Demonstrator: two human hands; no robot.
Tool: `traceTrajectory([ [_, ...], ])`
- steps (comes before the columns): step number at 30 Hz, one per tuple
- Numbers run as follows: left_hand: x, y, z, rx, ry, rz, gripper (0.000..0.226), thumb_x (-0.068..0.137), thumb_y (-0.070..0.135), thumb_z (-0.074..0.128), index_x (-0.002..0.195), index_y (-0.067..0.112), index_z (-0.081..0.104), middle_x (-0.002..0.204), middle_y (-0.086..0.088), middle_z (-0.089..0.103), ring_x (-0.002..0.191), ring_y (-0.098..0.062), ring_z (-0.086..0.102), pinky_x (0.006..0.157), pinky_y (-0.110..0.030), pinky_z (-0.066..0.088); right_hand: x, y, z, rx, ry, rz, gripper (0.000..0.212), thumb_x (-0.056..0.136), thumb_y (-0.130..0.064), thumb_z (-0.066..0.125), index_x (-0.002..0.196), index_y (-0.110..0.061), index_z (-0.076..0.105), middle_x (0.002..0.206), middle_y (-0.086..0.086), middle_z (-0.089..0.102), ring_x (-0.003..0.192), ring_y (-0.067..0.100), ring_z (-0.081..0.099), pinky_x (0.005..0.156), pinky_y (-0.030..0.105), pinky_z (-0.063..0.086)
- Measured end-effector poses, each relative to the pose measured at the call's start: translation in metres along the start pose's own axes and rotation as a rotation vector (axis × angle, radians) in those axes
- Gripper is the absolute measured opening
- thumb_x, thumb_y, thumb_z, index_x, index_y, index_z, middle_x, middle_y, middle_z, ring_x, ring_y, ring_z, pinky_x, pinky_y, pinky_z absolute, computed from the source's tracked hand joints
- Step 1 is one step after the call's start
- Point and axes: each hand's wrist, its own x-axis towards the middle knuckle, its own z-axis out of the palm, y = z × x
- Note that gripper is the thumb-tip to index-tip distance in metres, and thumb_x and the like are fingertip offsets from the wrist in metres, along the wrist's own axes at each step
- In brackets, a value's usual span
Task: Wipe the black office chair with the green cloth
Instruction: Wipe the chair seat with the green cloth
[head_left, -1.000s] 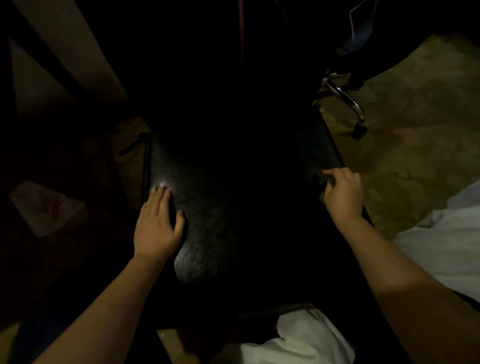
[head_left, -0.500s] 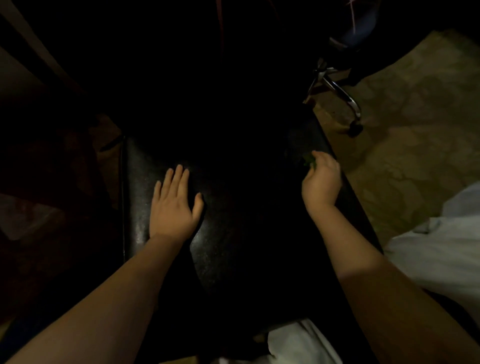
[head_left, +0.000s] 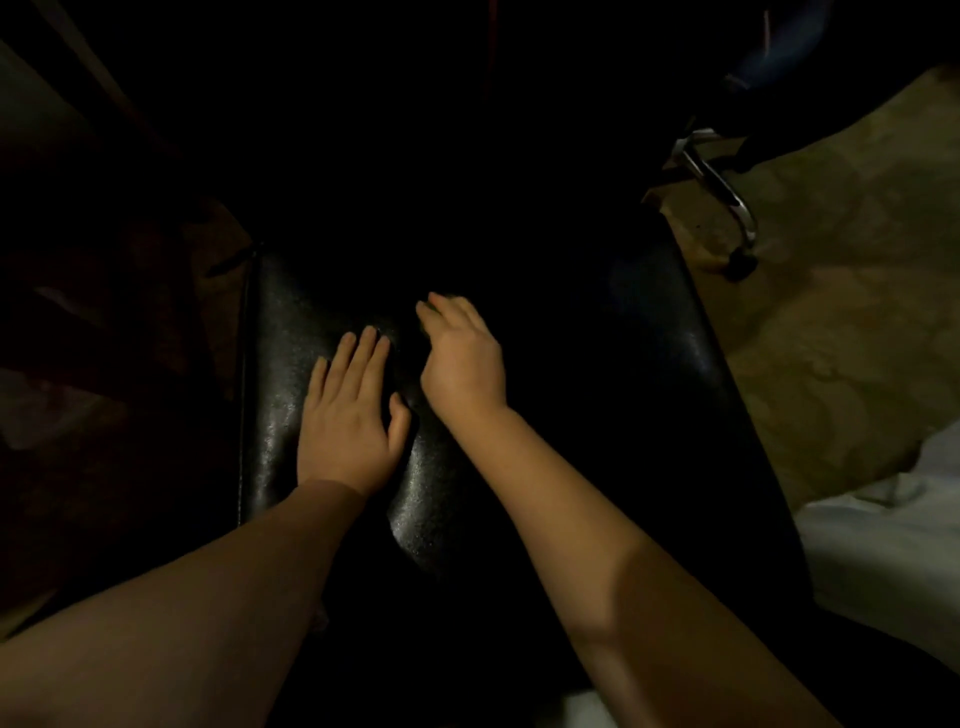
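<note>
Since half a second ago, the right hand (head_left: 462, 358) has travelled from the right edge of the seat to its middle, and it is now just beside the left hand (head_left: 353, 415), almost touching it. The left hand has stayed nearly at the same place on the left half of the seat.

Head view: the black office chair (head_left: 280, 395) fills the centre, its seat glossy where the weak light reaches it and nearly invisible toward the backrest. The left hand lies flat on the seat with straight fingers, holding nothing. The right hand is palm down with its fingers (head_left: 441, 306) bent a little toward the surface. The green cloth cannot be seen in this picture; I judge that it is under the right palm, but whether the hand grips it or only presses on it I cannot tell. To the right stand the chrome leg (head_left: 727, 202) of another chair and the patterned floor (head_left: 841, 312).

I judge this as one wiping stroke across the seat, from right to left. The far part of the seat and the backrest probably remain to be wiped.
</note>
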Motion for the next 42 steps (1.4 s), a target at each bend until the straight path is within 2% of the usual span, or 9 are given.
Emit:
traceTrajectory([
  [5, 0.0, 0.0, 0.0, -0.012, 0.026, -0.007, 0.063, 0.091, 0.032, 0.03, 0.149, 0.008, 0.037, 0.158, -0.008, 0.03, 0.148, -0.021, 0.021, 0.122, -0.041, 0.012, 0.013, 0.031, -0.009, 0.01, -0.06, -0.081, 0.044, 0.095, -0.001, 0.048, 0.137, -0.016, 0.054, 0.145, 0.004, 0.048, 0.14, 0.021, 0.034, 0.114, 0.027, 0.024],
  [9, 0.002, -0.001, 0.002, -0.023, 0.035, 0.007, 0.062, 0.091, 0.03, 0.032, 0.148, 0.008, 0.038, 0.157, -0.008, 0.032, 0.148, -0.021, 0.021, 0.122, -0.04, 0.011, 0.026, 0.049, -0.018, 0.032, -0.023, -0.015, 0.042, 0.098, -0.002, 0.047, 0.138, -0.015, 0.053, 0.148, 0.007, 0.045, 0.144, 0.022, 0.028, 0.118, 0.034, 0.024],
  [13, 0.003, -0.004, 0.003, -0.029, 0.033, 0.017, 0.061, 0.092, 0.03, 0.032, 0.149, 0.009, 0.036, 0.158, -0.007, 0.03, 0.149, -0.02, 0.019, 0.123, -0.038, 0.008, 0.027, 0.077, -0.039, -0.011, 0.007, 0.021, 0.045, 0.097, 0.004, 0.046, 0.139, -0.012, 0.05, 0.151, 0.009, 0.04, 0.145, 0.022, 0.024, 0.118, 0.027, 0.016],
  [17, 0.004, -0.005, 0.003, -0.021, 0.031, 0.023, 0.062, 0.091, 0.03, 0.032, 0.148, 0.008, 0.038, 0.157, -0.008, 0.032, 0.148, -0.022, 0.021, 0.122, -0.037, 0.008, 0.029, 0.122, -0.073, 0.003, 0.079, 0.151, 0.042, 0.097, 0.004, 0.042, 0.138, -0.005, 0.051, 0.149, 0.014, 0.04, 0.143, 0.026, 0.029, 0.118, 0.028, 0.018],
  [23, 0.005, -0.006, 0.003, -0.023, 0.014, 0.031, 0.062, 0.092, 0.031, 0.031, 0.149, 0.008, 0.037, 0.157, -0.008, 0.031, 0.148, -0.021, 0.021, 0.123, -0.038, 0.008, 0.031, 0.175, -0.092, 0.034, 0.183, 0.316, 0.041, 0.097, -0.003, 0.046, 0.138, -0.008, 0.052, 0.146, 0.012, 0.044, 0.131, 0.026, 0.044, 0.102, 0.014, 0.024],
  [30, 0.006, -0.007, 0.003, -0.026, 0.01, 0.031, 0.062, 0.091, 0.031, 0.033, 0.148, 0.007, 0.038, 0.157, -0.008, 0.031, 0.148, -0.022, 0.022, 0.123, -0.038, 0.008, 0.061, 0.199, -0.095, -0.004, 0.322, 0.448, 0.039, 0.093, -0.01, 0.053, 0.131, -0.01, 0.057, 0.129, 0.014, 0.059, 0.117, 0.027, 0.055, 0.093, 0.017, 0.032],
  [32, 0.006, -0.008, 0.004, -0.034, 0.013, 0.038, 0.061, 0.091, 0.03, 0.034, 0.148, 0.007, 0.039, 0.157, -0.008, 0.031, 0.148, -0.022, 0.022, 0.123, -0.038, 0.007, 0.077, 0.202, -0.101, -0.006, 0.349, 0.513, 0.036, 0.091, -0.013, 0.056, 0.126, -0.008, 0.058, 0.122, 0.016, 0.062, 0.113, 0.03, 0.057, 0.092, 0.022, 0.037],
  [36, 0.006, -0.011, 0.008, -0.028, 0.017, 0.056, 0.061, 0.091, 0.03, 0.034, 0.148, 0.007, 0.038, 0.158, -0.008, 0.03, 0.149, -0.022, 0.02, 0.123, -0.04, 0.009, 0.1, 0.19, -0.094, -0.054, 0.376, 0.551, 0.024, 0.09, -0.006, 0.052, 0.11, 0.006, 0.06, 0.114, 0.025, 0.058, 0.107, 0.037, 0.055, 0.085, 0.023, 0.033],
  [42, 0.007, -0.012, 0.011, -0.012, 0.01, 0.063, 0.062, 0.091, 0.03, 0.034, 0.149, 0.007, 0.036, 0.159, -0.008, 0.028, 0.149, -0.023, 0.019, 0.122, -0.042, 0.011, 0.126, 0.118, -0.064, -0.101, 0.214, 0.529, 0.023, 0.089, 0.001, 0.045, 0.099, 0.011, 0.063, 0.107, 0.028, 0.063, 0.101, 0.037, 0.059, 0.085, 0.038, 0.04],
])
